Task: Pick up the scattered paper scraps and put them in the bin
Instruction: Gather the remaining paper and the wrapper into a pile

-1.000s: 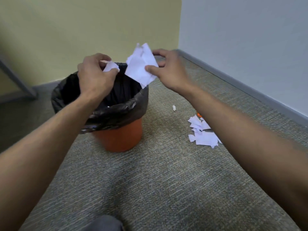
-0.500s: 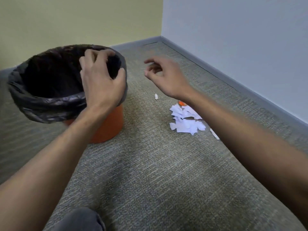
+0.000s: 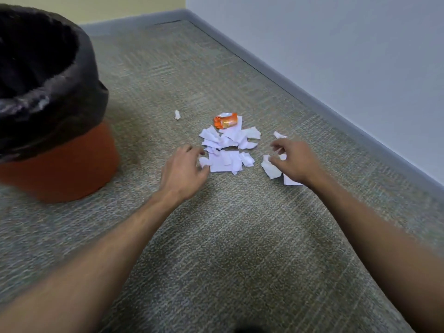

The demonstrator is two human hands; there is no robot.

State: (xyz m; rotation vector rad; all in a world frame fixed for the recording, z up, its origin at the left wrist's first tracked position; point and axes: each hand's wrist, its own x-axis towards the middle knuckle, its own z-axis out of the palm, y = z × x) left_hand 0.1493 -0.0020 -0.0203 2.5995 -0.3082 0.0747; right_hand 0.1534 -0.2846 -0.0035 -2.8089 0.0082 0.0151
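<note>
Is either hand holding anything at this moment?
Neither visibly: left hand reaches the white paper scrap pile; right hand touches scraps, grip unclear.

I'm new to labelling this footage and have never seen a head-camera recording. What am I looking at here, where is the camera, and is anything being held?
There is no machine here: a person wears a camera on the head, looking forward and down, so you see their own two bare arms reaching out. The floor is carpet in a room corner. At left stands an orange bin lined with a black bag. Ahead lies a pile of white paper scraps, with an orange wrapper at its far edge and one small scrap apart. The left hand reaches the pile's near-left edge, fingers curled at a scrap. The right hand is over scraps at the right. Whether either grip has closed on paper I cannot tell.
</note>
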